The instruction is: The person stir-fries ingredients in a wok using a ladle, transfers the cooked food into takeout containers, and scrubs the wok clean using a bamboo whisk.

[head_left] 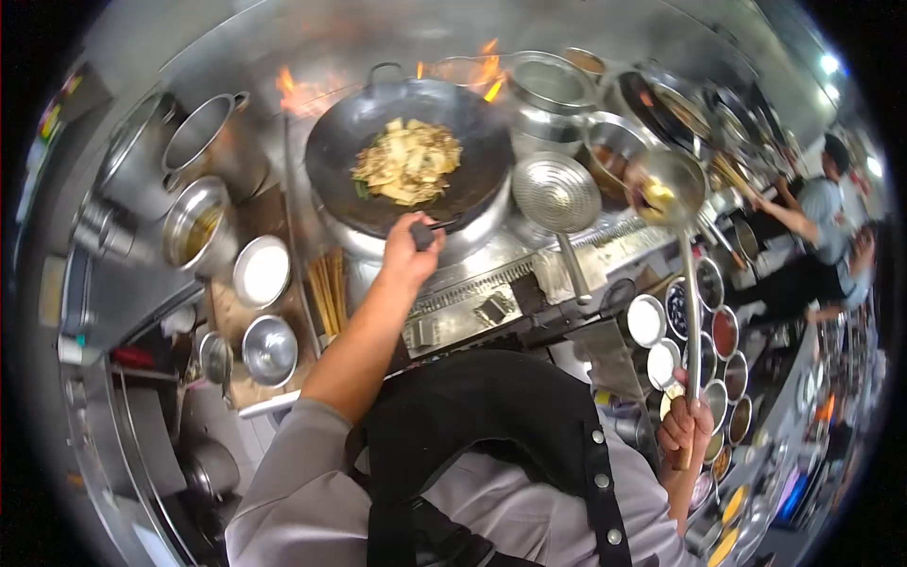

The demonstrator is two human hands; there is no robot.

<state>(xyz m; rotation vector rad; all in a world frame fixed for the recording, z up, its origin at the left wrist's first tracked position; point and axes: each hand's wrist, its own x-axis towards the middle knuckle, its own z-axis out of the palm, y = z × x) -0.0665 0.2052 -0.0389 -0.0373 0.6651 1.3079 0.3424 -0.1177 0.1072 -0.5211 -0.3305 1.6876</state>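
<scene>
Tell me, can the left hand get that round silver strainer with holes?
Probably not: the left hand is closed around the dark handle of the round black metal wok. Once free, it might, since the round silver strainer lies nearby, nothing over it.

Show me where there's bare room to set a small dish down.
At left, the grey steel surface below the round steel bowl with yellowish contents looks bare. A small patch of brown wooden board shows between the round white bowl and the shiny round metal bowl. It's crowded at right with packed round metal containers. Orange flames edge the round black wok.
</scene>
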